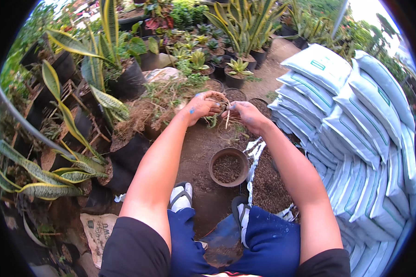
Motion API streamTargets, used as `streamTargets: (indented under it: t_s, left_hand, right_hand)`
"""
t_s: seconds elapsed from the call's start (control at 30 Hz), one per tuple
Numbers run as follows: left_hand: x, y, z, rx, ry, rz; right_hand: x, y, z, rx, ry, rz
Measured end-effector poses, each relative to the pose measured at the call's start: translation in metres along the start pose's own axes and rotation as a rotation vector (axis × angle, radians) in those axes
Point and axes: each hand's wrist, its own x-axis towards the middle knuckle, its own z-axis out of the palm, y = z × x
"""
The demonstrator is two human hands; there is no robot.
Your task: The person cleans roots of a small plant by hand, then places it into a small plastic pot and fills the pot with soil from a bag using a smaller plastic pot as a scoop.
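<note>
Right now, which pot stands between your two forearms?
The round brown pot, partly filled with dark grainy material; the black planted pots stand farther ahead or off to the left instead.

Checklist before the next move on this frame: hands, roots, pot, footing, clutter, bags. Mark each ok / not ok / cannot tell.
1. Left hand and right hand both in view: ok.
2. Dry root tangle held between the hands: ok.
3. Brown pot upright on the ground: ok; dark, grainy fill sits below the rim.
4. Feet clear of the pot: ok; left sandal and right sandal are both apart from it.
5. Ground beside the pot clear: not ok; a torn white strip lies along its right side.
6. Stacked white bags stable: cannot tell.
</note>
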Motion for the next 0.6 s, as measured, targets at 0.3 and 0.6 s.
streamTargets:
  t_s: [0.3,0.6]
  left_hand:
    - [0.015,0.006,0.035,0.34,0.067,0.079]
    - [0.011,0.012,0.054,0.063,-0.029,0.097]
  right_hand:
    - [-0.061,-0.003,-0.022,-0.293,0.107,-0.004]
    - [-0.119,-0.01,-0.039,-0.121,0.075,-0.073]
